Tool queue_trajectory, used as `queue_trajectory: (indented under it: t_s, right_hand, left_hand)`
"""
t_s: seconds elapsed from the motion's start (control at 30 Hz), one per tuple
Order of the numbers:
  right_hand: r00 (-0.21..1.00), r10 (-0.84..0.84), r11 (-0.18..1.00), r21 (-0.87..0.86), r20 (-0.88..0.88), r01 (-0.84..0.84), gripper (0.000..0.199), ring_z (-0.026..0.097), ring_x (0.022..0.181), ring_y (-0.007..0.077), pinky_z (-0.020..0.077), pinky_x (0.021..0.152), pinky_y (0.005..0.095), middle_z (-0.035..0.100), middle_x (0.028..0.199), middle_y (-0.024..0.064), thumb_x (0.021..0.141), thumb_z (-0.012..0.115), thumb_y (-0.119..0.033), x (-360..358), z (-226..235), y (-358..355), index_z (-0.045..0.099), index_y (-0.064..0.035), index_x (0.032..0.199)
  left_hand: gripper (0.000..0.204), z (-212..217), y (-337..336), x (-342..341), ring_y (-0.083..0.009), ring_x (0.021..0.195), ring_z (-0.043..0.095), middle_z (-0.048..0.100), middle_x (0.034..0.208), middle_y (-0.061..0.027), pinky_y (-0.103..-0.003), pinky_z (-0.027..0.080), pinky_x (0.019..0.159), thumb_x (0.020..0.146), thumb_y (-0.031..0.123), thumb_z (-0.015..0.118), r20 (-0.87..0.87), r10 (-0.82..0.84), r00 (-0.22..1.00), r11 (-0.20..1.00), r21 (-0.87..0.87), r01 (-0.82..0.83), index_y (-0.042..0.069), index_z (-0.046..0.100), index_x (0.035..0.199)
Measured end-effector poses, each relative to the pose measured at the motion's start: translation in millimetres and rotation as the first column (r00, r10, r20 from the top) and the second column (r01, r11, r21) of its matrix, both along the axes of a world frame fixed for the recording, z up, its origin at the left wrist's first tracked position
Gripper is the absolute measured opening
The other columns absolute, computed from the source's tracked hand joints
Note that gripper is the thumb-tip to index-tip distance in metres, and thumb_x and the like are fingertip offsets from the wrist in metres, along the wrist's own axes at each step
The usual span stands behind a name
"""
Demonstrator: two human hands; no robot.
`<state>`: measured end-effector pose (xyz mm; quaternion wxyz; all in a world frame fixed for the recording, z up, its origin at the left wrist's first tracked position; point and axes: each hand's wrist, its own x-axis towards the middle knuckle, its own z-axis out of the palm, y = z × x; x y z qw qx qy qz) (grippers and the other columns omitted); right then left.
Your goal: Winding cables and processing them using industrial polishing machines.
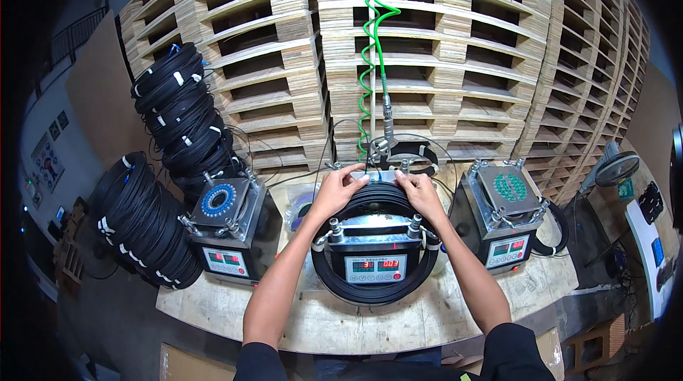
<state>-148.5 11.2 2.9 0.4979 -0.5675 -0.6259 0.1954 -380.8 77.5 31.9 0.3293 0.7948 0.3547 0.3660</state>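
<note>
A thick coil of black cable (pixel 380 190) is looped around the middle metal machine (pixel 377 269), whose front panel has red digits. My left hand (pixel 337 194) is at the coil's far left side, thumb and forefinger closed near a thin black strand. On the far right side my right hand (pixel 421 194) is curled over the coil, thumb turned inward. Between the hands a small blue piece (pixel 379 177) shows on a metal plate. The fingertips partly hide what they grip.
Similar machines stand left (pixel 224 228) and right (pixel 501 214) on the wooden bench (pixel 334 324). Tall stacks of black cable coils (pixel 146 221) rise at left. Behind the bench are stacked wooden pallets (pixel 455 61). A green spiral air hose (pixel 382 25) hangs down, ending in a metal fitting (pixel 388 118).
</note>
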Motion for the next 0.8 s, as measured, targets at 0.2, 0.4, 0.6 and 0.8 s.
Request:
queue_trajectory:
  t_s: [0.2,0.4,0.6,0.8]
  right_hand:
    - [0.998,-0.061,0.997,0.043,-0.02,0.062,0.049,0.053,0.054,0.0124,0.0423,0.054,0.039,0.057,0.06,0.0228,0.099,0.058,-0.039,5.3,-6.9,-0.4,0.068,0.0069,0.084]
    - [0.998,-0.059,0.998,-0.002,0.021,0.059,0.046,0.053,0.064,0.0086,0.0452,0.062,0.0306,0.067,0.067,0.0099,0.102,0.056,-0.035,-3.1,3.8,-10.2,0.07,0.0084,0.095]
    - [0.994,0.104,0.991,0.084,0.016,-0.105,0.034,0.065,0.085,0.0174,0.0494,0.077,0.0323,0.072,0.095,0.0156,0.101,0.057,-0.027,11.5,1.0,-36.4,0.07,0.0025,0.112]
    - [0.989,0.039,0.997,0.068,-0.144,-0.029,0.032,0.067,0.094,0.0181,0.0499,0.086,0.0317,0.073,0.105,0.0157,0.101,0.056,-0.023,18.9,-16.7,-66.2,0.069,-0.0012,0.119]
  left_hand:
    - [0.047,8.0,-8.3,9.3,-0.0083,0.056,0.047,0.054,0.059,-0.0013,-0.029,0.041,0.054,0.091,0.034,0.071,0.008,0.048,0.999,0.995,0.088,-0.049,0.007,0.065,0.129]
    - [0.03,2.5,-11.3,0.3,-0.015,0.061,0.056,0.061,0.07,-0.0094,-0.032,0.046,0.06,0.097,0.023,0.064,0.124,0.065,0.99,0.974,0.209,-0.09,0.003,0.069,0.118]
    - [0.022,-13.6,-46.0,-43.9,-0.0244,0.094,0.067,0.072,0.103,-0.0128,-0.032,0.051,0.082,0.094,0.016,0.064,0.155,0.039,0.987,0.953,0.29,-0.083,0.004,0.074,0.109]
    - [0.025,-19.7,-74.9,-50.4,-0.0239,0.092,0.069,0.074,0.101,-0.0176,-0.034,0.051,0.084,0.097,0.019,0.062,0.239,0.149,0.959,0.967,0.169,-0.192,0.002,0.073,0.111]
